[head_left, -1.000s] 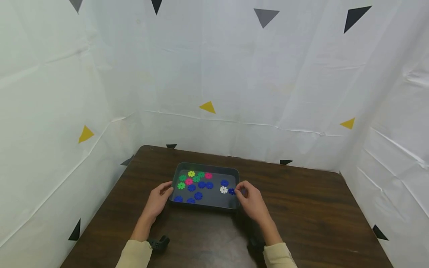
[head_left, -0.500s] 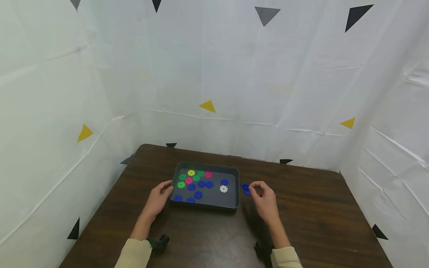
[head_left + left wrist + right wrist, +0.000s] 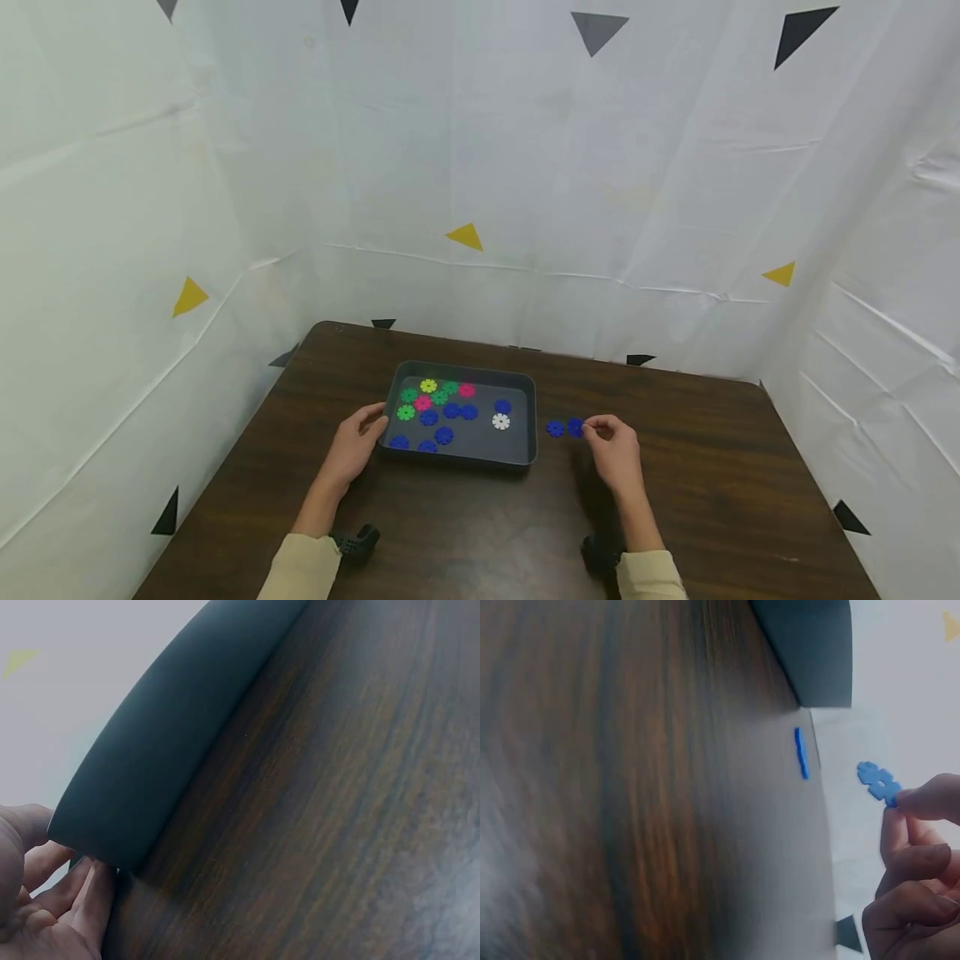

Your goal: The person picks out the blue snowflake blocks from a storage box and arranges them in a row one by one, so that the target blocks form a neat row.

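Note:
My right hand (image 3: 618,454) pinches a blue flower-shaped disc (image 3: 575,427) between thumb and fingertips, to the right of the tray. In the right wrist view that notched disc (image 3: 877,781) is tilted above the tabletop. A second blue disc (image 3: 555,428) lies flat on the table between the tray and the held one. My left hand (image 3: 352,444) grips the left end of the dark grey tray (image 3: 480,457), thumb at the rim. The left wrist view shows its fingers against the outside of the tray wall (image 3: 165,735).
Inside the tray lie several blue discs (image 3: 444,436), green discs (image 3: 408,395), pink ones (image 3: 423,403), a yellow one (image 3: 428,386) and a white one (image 3: 501,422). The brown wooden table (image 3: 712,475) ends at a white sheet (image 3: 547,167) behind.
My right hand has moved right, from the tray's right end to over the table, carrying a blue disc. Another blue disc now shows on the table. The left hand stays on the tray.

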`<action>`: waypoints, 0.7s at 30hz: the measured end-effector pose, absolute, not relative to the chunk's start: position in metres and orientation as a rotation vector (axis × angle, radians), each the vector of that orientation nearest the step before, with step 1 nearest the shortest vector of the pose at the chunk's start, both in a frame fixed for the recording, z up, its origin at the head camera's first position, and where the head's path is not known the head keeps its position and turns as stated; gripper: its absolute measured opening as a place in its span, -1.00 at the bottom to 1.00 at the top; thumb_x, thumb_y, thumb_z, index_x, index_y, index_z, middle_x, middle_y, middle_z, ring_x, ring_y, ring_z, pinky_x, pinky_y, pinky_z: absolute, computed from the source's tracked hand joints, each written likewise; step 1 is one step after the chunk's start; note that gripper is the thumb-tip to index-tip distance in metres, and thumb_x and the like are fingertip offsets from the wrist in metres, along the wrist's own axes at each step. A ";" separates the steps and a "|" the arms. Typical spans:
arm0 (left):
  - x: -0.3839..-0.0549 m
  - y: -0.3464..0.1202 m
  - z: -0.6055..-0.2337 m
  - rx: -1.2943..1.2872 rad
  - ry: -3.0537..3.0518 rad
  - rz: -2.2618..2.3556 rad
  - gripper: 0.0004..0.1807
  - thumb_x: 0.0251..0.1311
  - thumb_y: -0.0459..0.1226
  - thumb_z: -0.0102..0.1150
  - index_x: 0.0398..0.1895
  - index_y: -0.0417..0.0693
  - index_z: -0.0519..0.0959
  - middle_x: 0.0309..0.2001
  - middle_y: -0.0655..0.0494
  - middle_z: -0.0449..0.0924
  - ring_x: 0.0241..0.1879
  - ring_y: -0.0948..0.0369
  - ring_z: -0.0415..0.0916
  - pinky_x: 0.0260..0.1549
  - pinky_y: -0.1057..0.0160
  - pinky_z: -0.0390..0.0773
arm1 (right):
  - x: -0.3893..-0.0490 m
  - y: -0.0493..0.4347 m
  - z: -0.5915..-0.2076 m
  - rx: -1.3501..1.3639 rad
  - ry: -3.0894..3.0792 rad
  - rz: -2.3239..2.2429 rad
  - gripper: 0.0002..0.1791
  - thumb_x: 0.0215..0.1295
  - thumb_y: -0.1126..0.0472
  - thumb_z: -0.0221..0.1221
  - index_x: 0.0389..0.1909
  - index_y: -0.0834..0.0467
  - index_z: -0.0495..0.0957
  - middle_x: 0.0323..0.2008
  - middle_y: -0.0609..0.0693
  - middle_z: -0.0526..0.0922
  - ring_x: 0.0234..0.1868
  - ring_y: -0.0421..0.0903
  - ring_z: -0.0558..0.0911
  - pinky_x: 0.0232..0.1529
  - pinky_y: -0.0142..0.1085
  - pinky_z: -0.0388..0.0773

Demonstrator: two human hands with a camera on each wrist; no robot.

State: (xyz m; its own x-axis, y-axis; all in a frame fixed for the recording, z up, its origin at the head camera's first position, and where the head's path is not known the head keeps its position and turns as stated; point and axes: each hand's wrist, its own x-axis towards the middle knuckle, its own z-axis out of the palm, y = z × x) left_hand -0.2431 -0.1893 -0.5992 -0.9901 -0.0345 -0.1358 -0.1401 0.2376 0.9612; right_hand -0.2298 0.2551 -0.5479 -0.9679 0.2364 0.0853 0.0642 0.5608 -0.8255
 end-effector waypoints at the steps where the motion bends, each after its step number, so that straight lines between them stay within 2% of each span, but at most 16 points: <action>1: -0.243 -0.189 -0.599 -0.169 2.402 1.881 -0.47 0.69 -0.04 0.03 0.58 -0.01 0.40 0.54 -0.14 0.44 0.54 -0.13 0.38 0.52 -0.29 0.34 | -0.231 0.257 -0.549 -0.269 -2.617 1.376 -0.79 0.55 0.16 0.28 -0.05 0.24 0.73 0.02 0.23 0.78 0.09 0.15 0.70 -0.05 -0.22 0.55; 8: -0.243 -0.190 -0.600 -0.175 2.400 1.883 -0.47 0.68 -0.05 0.05 0.57 0.00 0.40 0.55 -0.13 0.42 0.55 -0.14 0.38 0.53 -0.29 0.33 | -0.236 0.264 -0.558 -0.351 -2.641 1.460 -0.76 0.52 0.17 0.28 -0.07 0.30 0.74 -0.11 0.20 0.77 -0.14 -0.03 0.61 -0.21 -0.30 0.49; 12: -0.241 -0.190 -0.599 -0.177 2.397 1.879 -0.47 0.68 -0.05 0.05 0.58 0.01 0.40 0.55 -0.13 0.42 0.55 -0.14 0.37 0.53 -0.30 0.32 | -0.238 0.264 -0.561 -0.355 -2.646 1.494 -0.75 0.51 0.19 0.28 -0.07 0.34 0.74 -0.18 0.16 0.76 -0.22 -0.14 0.56 -0.23 -0.30 0.48; 21: -0.243 -0.190 -0.598 -0.180 2.399 1.880 -0.47 0.68 -0.04 0.05 0.57 0.01 0.41 0.55 -0.12 0.43 0.56 -0.13 0.36 0.55 -0.30 0.30 | -0.252 0.266 -0.563 -0.359 -2.667 1.445 -0.77 0.46 0.25 0.27 -0.11 0.37 0.74 -0.23 0.16 0.77 -0.25 -0.11 0.57 -0.23 -0.33 0.48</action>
State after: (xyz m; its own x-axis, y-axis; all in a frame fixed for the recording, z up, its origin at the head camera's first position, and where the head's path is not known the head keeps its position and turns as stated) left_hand -0.2426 -0.1900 -0.5981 -0.9891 -0.0381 -0.1422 -0.1472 0.2360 0.9605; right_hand -0.2522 0.2659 -0.5625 -0.9686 0.2461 -0.0354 0.1641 0.5256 -0.8348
